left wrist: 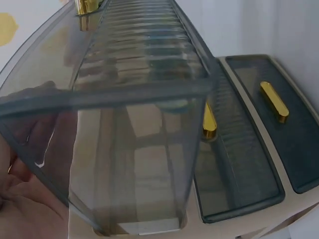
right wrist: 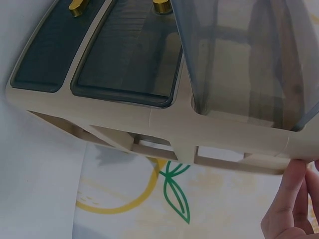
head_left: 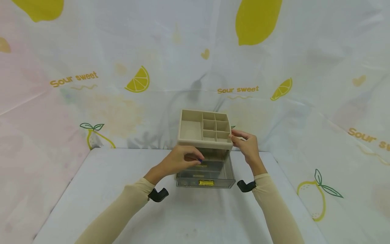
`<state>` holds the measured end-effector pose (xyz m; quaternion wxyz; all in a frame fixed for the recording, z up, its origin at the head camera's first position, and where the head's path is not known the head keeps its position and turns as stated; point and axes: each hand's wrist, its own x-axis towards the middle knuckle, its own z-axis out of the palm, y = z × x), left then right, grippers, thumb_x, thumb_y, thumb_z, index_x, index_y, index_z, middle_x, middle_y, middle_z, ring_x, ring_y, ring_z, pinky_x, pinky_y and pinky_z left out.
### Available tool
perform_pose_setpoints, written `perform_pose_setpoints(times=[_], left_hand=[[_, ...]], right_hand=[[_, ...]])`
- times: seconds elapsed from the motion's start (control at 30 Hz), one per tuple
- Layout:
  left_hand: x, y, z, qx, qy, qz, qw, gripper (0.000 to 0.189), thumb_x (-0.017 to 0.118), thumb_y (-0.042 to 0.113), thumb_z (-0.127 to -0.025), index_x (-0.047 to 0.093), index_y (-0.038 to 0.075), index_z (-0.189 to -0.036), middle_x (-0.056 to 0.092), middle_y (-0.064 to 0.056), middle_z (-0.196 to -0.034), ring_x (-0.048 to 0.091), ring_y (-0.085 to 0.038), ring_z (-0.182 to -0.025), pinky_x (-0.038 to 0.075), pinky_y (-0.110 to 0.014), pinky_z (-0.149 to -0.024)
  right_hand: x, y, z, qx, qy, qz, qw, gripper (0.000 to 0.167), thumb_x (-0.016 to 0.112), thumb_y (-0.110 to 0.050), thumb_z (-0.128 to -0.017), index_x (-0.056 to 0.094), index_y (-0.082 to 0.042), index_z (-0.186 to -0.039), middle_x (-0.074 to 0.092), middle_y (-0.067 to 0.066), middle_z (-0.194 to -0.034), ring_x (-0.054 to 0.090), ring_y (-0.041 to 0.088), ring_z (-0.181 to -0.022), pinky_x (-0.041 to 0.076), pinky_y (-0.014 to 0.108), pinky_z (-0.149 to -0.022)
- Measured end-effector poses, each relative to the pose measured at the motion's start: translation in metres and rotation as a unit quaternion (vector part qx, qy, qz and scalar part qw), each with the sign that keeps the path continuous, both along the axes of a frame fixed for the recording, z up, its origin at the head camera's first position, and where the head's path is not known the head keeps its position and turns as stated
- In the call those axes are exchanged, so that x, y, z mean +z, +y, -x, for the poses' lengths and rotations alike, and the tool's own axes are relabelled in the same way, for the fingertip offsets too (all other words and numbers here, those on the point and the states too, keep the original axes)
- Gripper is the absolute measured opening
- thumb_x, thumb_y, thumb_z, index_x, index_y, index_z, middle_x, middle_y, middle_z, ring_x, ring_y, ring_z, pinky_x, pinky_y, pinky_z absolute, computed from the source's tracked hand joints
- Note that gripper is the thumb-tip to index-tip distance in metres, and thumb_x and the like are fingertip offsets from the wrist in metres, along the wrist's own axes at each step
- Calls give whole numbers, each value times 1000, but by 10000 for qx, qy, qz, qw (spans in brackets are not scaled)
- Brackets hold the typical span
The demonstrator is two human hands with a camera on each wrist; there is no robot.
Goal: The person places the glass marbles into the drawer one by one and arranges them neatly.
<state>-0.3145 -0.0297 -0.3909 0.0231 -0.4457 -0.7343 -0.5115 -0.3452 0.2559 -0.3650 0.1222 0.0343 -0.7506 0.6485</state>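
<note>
A beige desktop drawer organizer (head_left: 205,143) stands on the table, its top divided into several compartments. Its top clear drawer (head_left: 186,183), with a gold handle (head_left: 206,183), is pulled out toward me. Over this drawer my left hand (head_left: 176,158) pinches a small dark blue object (head_left: 199,160) between thumb and fingers; its kind is too small to tell. My right hand (head_left: 248,145) grips the organizer's upper right edge, thumb in front. The right wrist view shows these right fingers (right wrist: 291,199) against the beige frame. Through the clear drawer, the left wrist view shows part of my left palm (left wrist: 35,204).
Below the pulled-out drawer are closed dark drawers (left wrist: 239,159) with gold handles (left wrist: 274,99). A white cloth covers the table (head_left: 122,176). A lemon-print curtain (head_left: 170,44) hangs behind and at both sides.
</note>
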Motion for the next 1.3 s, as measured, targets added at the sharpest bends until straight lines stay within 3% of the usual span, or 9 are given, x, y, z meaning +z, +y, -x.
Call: perform_pose_setpoints(times=[0.3, 0.53, 0.83, 0.97, 1.17, 1.3], left_hand=[[5, 16, 0, -339, 75, 325, 9989, 17, 71, 1, -87, 71, 2, -105, 69, -4, -104, 66, -11, -95, 56, -23, -81], [9, 28, -2, -492, 418, 695, 9955, 17, 73, -1, -85, 72, 3, -102, 70, -3, -103, 66, -10, -96, 55, -19, -81], [11, 43, -2, -761, 872, 1232, 9856, 15, 71, 0, -87, 72, 4, -101, 70, -2, -99, 64, -2, -90, 53, -16, -80], [10, 48, -3, -932, 719, 1343, 9839, 17, 70, -3, -87, 72, 6, -101, 70, -2, -99, 64, -1, -92, 52, -15, -81], [10, 56, -6, -1343, 153, 1560, 9785, 18, 70, -3, -87, 71, 4, -103, 70, -1, -102, 64, 0, -94, 52, -14, -82], [11, 61, -6, -1441, 136, 1648, 9757, 18, 70, -4, -87, 71, 4, -103, 71, -2, -102, 65, -1, -94, 52, -14, -82]], right_hand=[[-2, 2, 0, -56, -58, -80, 9999, 38, 73, -10, -88, 65, 7, -121, 61, 23, -122, 67, 8, -83, 58, 22, -73], [-3, 2, -2, -56, -61, -80, 9999, 38, 73, -10, -88, 64, 7, -121, 61, 23, -120, 68, 9, -83, 58, 23, -74], [-2, -2, -3, -24, -41, 46, 10000, 38, 73, -8, -88, 64, 8, -121, 62, 24, -120, 69, 10, -82, 58, 24, -74], [-1, -2, -3, -15, -30, 79, 10000, 37, 73, -8, -88, 64, 7, -121, 61, 25, -122, 69, 10, -82, 58, 24, -74], [-2, -1, -2, 24, -58, 145, 9999, 37, 72, -7, -88, 64, 7, -122, 61, 24, -123, 69, 10, -82, 58, 24, -74], [-2, -1, -2, 27, -80, 168, 9998, 37, 72, -6, -88, 64, 7, -122, 62, 23, -121, 69, 11, -82, 58, 25, -74]])
